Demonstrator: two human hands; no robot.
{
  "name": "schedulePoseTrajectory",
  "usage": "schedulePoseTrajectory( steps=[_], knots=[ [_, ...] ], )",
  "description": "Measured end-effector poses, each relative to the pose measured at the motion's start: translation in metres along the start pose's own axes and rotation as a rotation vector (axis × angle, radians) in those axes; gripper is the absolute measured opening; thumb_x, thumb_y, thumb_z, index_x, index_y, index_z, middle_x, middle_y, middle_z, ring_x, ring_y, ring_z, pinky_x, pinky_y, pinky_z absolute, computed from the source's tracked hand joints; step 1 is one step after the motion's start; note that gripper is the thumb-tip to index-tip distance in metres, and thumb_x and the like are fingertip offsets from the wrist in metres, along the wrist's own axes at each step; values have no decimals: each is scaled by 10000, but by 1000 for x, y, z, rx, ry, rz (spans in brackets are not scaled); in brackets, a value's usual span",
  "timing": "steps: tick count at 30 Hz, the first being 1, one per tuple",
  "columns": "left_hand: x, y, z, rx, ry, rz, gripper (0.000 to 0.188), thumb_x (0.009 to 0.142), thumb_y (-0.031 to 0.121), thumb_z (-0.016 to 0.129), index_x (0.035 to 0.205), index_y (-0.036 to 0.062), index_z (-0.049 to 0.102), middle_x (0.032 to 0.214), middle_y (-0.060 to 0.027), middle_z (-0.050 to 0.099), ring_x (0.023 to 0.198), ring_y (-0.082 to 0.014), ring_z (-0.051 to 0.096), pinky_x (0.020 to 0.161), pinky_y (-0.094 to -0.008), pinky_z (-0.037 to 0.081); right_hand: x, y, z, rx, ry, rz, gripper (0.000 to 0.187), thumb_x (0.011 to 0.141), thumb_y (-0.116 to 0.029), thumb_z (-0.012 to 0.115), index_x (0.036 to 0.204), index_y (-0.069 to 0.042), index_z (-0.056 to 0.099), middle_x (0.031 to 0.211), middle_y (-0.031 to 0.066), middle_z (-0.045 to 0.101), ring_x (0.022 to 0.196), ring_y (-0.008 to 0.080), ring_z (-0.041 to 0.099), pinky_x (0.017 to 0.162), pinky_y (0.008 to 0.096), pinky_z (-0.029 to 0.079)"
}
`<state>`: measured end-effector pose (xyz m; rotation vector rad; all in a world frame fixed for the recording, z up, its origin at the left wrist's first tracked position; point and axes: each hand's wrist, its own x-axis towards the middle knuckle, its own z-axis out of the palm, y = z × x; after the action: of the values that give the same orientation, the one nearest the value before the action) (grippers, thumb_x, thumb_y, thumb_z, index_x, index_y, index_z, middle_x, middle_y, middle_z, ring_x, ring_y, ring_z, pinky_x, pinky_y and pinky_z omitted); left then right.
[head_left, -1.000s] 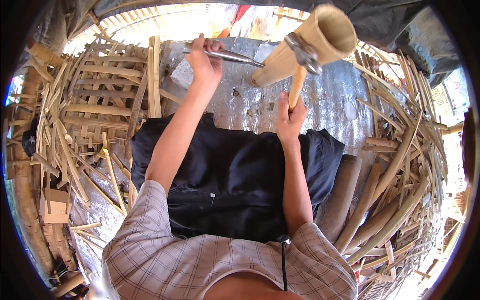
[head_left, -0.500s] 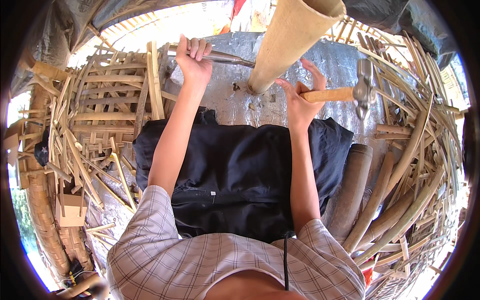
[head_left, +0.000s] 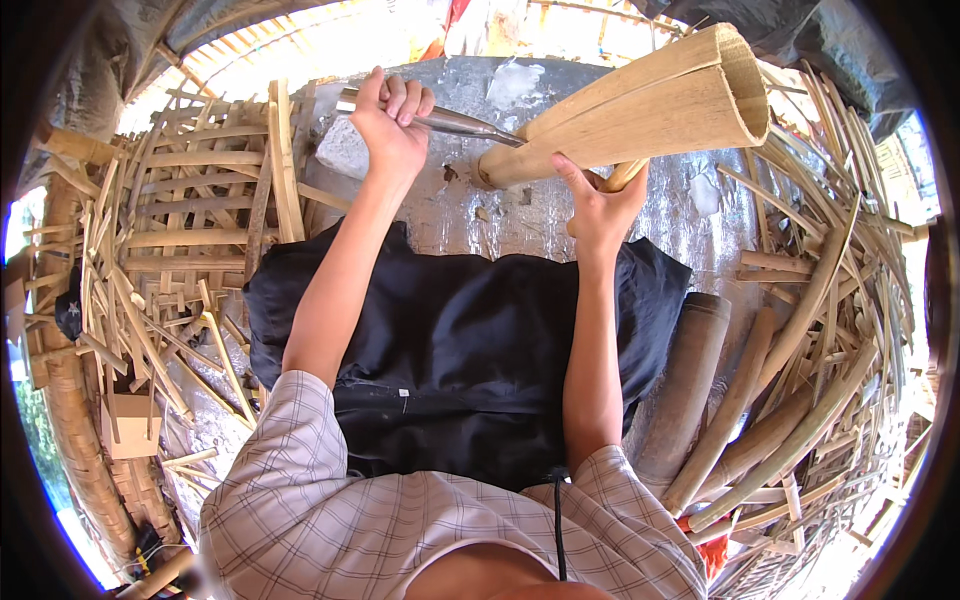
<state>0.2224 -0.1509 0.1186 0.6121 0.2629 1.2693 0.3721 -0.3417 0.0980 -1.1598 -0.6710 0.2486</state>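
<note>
A pale, tapered bamboo tube [head_left: 640,105] leans to the right, its wide hollow mouth at the upper right and its narrow end low on a silvery work surface [head_left: 500,235]. My left hand [head_left: 395,130] is closed around a metal chisel [head_left: 465,125], whose tip meets the tube's side near the narrow end. A long crack-like line runs along the tube. Against the tube's underside, my right hand [head_left: 603,205] grips a hammer's wooden handle [head_left: 626,174], thumb on the bamboo. The hammer's head is hidden behind the tube.
Black cloth [head_left: 460,320] covers my lap. A whitish block [head_left: 343,150] sits beyond my left forearm. Woven bamboo lattice [head_left: 205,185] stands at left, above a cardboard box [head_left: 132,428]. At right lie a thick bamboo pole [head_left: 688,375] and many strips [head_left: 850,290].
The bamboo tube has tipped over to the right. My right hand has turned, and the hammer head has gone out of sight behind the tube. My left hand still holds the chisel.
</note>
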Motion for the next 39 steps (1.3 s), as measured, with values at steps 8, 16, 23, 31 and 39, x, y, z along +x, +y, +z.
schedulePoseTrajectory(
  steps=[8,16,23,31,39],
  knots=[
    [5,17,-17,-48,75,39,345,965,175,539,685,170,337,536,42,265,475,-112,239,545,-317,285,-2,2,7,-114,-43,-64,603,794,-72,873,1271,49,524,1091,76,659,789,70,600,635,217,491],
    [6,27,-24,-151,193,148,366,922,153,575,649,170,331,535,34,284,486,-107,288,548,-298,323,-19,-56,3,-139,-121,206,207,1049,-209,583,1011,-9,621,652,-33,520,546,26,373,500,254,297],
    [0,30,-36,-213,211,168,343,897,136,582,645,157,350,531,13,311,504,-134,313,612,-339,357,-79,-94,2,-457,-334,219,312,1063,-228,552,920,47,514,604,124,395,584,159,318,526,369,330],
    [-3,36,-62,-235,234,158,357,882,170,563,603,168,340,525,23,284,496,-136,297,619,-353,354,-42,-122,49,-698,-529,40,344,1033,-222,596,845,46,490,619,198,408,582,219,301,529,409,328],
    [1,35,-62,-286,344,126,357,868,177,544,586,169,324,527,22,272,486,-140,290,610,-366,355,-58,-50,51,-957,-506,-126,251,1060,-204,505,999,38,483,677,306,572,650,533,584,569,533,436]
  ],
)
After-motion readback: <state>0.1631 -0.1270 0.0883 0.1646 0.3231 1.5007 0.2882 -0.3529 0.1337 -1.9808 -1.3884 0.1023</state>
